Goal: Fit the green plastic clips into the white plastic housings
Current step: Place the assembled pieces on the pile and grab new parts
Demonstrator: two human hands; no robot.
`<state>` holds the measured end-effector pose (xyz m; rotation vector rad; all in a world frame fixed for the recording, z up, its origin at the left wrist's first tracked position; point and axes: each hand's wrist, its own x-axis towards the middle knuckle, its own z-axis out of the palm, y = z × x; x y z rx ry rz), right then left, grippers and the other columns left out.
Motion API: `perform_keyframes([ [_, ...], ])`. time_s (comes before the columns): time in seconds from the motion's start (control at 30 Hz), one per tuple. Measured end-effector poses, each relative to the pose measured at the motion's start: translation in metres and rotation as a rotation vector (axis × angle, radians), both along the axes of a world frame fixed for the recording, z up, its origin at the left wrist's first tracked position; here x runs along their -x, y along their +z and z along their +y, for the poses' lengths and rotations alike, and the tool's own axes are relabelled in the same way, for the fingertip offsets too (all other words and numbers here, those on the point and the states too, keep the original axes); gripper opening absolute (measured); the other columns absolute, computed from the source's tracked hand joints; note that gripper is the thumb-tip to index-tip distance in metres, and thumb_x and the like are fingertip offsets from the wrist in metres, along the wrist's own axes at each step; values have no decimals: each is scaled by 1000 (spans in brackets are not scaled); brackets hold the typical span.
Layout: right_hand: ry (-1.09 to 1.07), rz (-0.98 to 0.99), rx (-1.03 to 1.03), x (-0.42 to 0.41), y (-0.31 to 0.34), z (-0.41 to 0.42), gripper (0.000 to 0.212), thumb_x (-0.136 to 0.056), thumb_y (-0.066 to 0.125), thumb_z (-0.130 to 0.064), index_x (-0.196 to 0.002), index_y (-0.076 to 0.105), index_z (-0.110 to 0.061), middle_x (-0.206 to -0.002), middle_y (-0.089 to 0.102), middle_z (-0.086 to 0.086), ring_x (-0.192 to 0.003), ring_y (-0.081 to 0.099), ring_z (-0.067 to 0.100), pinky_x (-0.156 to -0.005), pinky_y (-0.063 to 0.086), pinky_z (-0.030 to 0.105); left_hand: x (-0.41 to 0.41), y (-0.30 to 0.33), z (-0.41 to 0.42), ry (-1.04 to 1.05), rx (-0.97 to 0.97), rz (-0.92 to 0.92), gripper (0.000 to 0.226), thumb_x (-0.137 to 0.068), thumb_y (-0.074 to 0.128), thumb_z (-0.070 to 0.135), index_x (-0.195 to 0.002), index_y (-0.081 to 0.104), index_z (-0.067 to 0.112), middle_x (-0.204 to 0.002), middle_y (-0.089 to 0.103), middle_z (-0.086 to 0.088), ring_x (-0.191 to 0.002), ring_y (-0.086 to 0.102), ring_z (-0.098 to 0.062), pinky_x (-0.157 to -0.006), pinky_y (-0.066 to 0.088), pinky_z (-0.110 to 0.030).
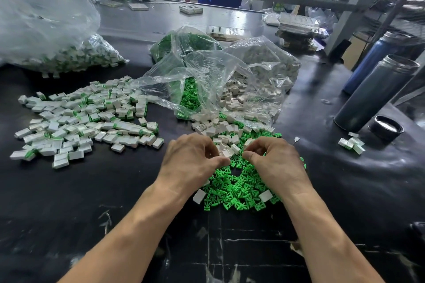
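Green clips (239,187) lie heaped under both hands, whose curled fingers pinch 1 white housing (226,152).

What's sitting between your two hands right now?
In the head view, a white housing sits between the left hand and right hand, above loose green clips.

clips (239,188) before housings (220,128) — bags (207,76) behind

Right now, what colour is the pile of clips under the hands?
Bright green clips, seen best in the head view.
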<state>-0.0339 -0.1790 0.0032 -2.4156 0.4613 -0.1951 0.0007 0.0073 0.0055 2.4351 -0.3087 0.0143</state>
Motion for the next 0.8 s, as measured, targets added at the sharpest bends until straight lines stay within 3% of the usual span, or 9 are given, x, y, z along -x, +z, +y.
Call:
perform_keyframes([
  [0.13, 84, 69, 15, 0, 2, 5, 9, -81, 82, -41, -77, 74, -40, -76, 67, -19, -76, 62, 3, -69, 46, 27, 1, 0, -2, -9, -56, 48, 25, -74, 84, 56, -75, 70, 36, -86, 67, 18, -92, 63, -7, -95, 53, -39],
  [0.27, 92, 106, 99, 0, 3, 9, 11, -80, 84, -42, -78, 74, -38, -76, 59, -15, -77, 58, 9, -70, 40, 27, -2, -4, 0, 15, -37, 67, 16, -78, 83, 50, -81, 73, 37, -91, 71, 18, -95, 65, -9, -95, 52, -35],
  [0.43, 94, 123, 139, 0, 3, 14, 16, -79, 84, -44, -74, 72, -35, -83, 57, -15, -84, 58, 12, -74, 42, 29, -5, -7, 2, 33, 141, 124, 13, -80, 84, 37, -84, 72, 34, -74, 70, 22, -71, 62, 11, -61, 43, -9],
  [0.6, 112, 136, 160, 0, 3, 16, 21, -80, 83, -45, -74, 67, -34, -90, 55, -16, -91, 56, 13, -79, 44, 31, -3, -4, 1, -7, 445, 191, 13, -85, 83, 15, -86, 71, 22, -74, 74, 6, -68, 71, -13, -64, 59, -28],
  [0.8, 106, 155, 196, -1, 4, 19, 19, -83, 81, -47, -80, 67, -35, -94, 52, -15, -94, 55, 14, -81, 43, 32, -3, -1, 0, -57, 685, 237, 15, -85, 82, 7, -90, 69, 13, -79, 73, -2, -63, 64, -9, -52, 50, -21],
])
